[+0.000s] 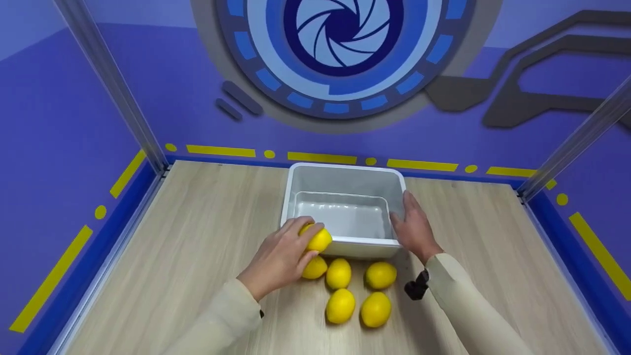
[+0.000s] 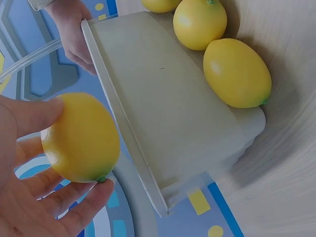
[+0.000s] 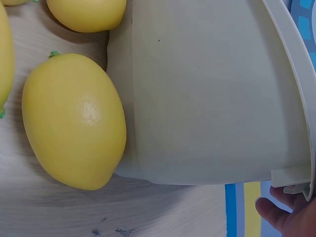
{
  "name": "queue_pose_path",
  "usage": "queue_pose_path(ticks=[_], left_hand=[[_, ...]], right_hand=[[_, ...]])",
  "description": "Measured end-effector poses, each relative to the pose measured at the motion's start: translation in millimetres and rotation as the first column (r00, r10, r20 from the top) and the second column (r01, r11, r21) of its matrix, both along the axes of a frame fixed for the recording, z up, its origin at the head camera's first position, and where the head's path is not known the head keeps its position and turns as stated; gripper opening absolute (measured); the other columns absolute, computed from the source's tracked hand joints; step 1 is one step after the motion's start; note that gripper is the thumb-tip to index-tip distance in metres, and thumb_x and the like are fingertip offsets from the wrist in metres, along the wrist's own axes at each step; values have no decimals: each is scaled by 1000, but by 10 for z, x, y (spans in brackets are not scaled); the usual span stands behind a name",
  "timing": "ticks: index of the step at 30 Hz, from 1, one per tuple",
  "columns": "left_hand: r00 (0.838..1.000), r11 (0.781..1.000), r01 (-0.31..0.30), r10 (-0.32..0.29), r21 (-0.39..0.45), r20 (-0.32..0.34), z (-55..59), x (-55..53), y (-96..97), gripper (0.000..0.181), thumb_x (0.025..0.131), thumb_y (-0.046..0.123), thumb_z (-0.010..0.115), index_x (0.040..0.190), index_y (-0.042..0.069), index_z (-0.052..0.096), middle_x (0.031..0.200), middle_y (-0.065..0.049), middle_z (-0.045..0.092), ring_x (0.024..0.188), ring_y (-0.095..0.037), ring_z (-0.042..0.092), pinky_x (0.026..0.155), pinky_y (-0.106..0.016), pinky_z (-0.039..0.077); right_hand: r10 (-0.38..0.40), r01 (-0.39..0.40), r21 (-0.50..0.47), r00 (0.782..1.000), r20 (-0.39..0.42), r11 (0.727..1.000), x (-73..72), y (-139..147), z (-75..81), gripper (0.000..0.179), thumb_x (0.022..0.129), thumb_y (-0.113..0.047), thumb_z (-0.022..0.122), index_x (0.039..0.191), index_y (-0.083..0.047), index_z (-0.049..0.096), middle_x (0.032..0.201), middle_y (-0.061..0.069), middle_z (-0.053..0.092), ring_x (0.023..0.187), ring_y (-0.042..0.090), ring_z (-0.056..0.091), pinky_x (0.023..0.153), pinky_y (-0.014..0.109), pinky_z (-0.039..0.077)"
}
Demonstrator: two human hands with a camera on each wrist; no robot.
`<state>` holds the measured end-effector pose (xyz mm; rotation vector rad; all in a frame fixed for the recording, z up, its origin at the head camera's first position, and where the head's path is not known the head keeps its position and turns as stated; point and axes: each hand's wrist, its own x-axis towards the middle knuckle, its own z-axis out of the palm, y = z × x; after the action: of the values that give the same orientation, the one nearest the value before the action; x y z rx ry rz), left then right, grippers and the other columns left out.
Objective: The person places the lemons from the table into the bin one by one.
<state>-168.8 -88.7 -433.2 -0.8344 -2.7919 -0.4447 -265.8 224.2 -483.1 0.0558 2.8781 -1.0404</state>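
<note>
- Lemon point(image 1: 319, 240): yellow, gripped between the thumb and curled fingers of the left hand point(image 1: 283, 249), lifted off the table at the bin's near rim; whether it touches that rim I cannot tell.
- Grey-white bin point(image 1: 365, 250): upright, between and just beyond the 2 hands, its bare inner floor facing up.
- Right hand point(image 1: 414, 227): grips the bin's side wall, thumb over the rim on the inside, fingers along the outside.
- 5 more lemons lie on the table, on the person's side of the bin. The 1st lemon point(image 1: 314, 268) is right under the left hand and partly hidden by it; the 2nd lemon point(image 1: 338, 273) is just to the right of that hand; the 3rd lemon point(image 1: 380, 275) is nearest the right hand. The other 2 lemons point(image 1: 340, 306) are side by side between the forearms.
- Wood-grain table point(image 1: 212, 246): under both hands.
- Cream sleeves point(image 1: 222, 315) cover both forearms; a small black device point(image 1: 417, 286) sits at the right wrist.
- Blue-purple wall point(image 1: 148, 74): beyond both hands, with a round emblem point(image 1: 342, 24).
</note>
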Motion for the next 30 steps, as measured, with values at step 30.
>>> queue_pose_path(ticks=[30], left_hand=[[999, 999, -31, 31, 39, -21, -64, -88, 66, 49, 94, 32, 61, 139, 20, 47, 137, -5, 51, 122, -20, 53, 99, -36, 51]], right_hand=[[11, -11, -2, 1000, -14, 1000, 4, 3, -2, 74, 101, -29, 45, 155, -9, -1, 164, 13, 1, 151, 32, 7, 121, 52, 9]])
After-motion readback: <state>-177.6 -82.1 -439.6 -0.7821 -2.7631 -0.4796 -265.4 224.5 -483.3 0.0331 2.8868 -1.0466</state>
